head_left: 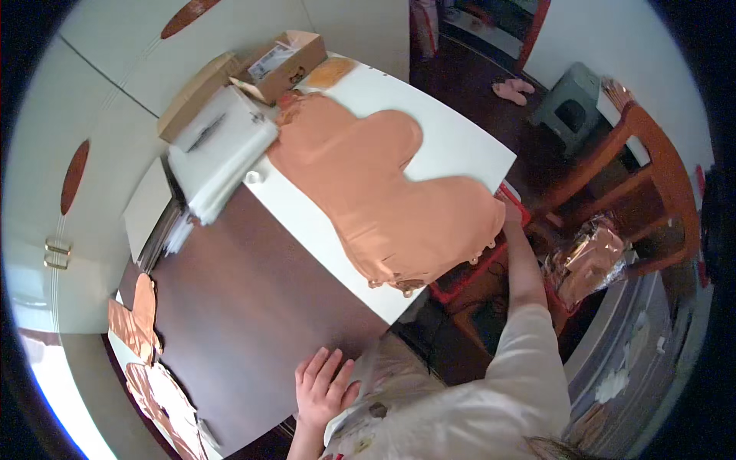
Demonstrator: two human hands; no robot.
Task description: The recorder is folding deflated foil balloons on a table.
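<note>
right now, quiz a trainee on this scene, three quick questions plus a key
1. Where are the pink slippers?
A) on the tabletop
B) on the floor
C) on the wooden chair
2. True or false: the right hand, not the left hand, is at the edge of the large orange foil shape.
3. Fill in: the foil shape lies mostly on a ____ surface.

Key: 1. B; 2. true; 3. white

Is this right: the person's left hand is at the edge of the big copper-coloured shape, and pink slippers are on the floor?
Not quite: the head view shows the right hand at the edge of the big copper-coloured shape. The pink slippers are on the floor.
</note>
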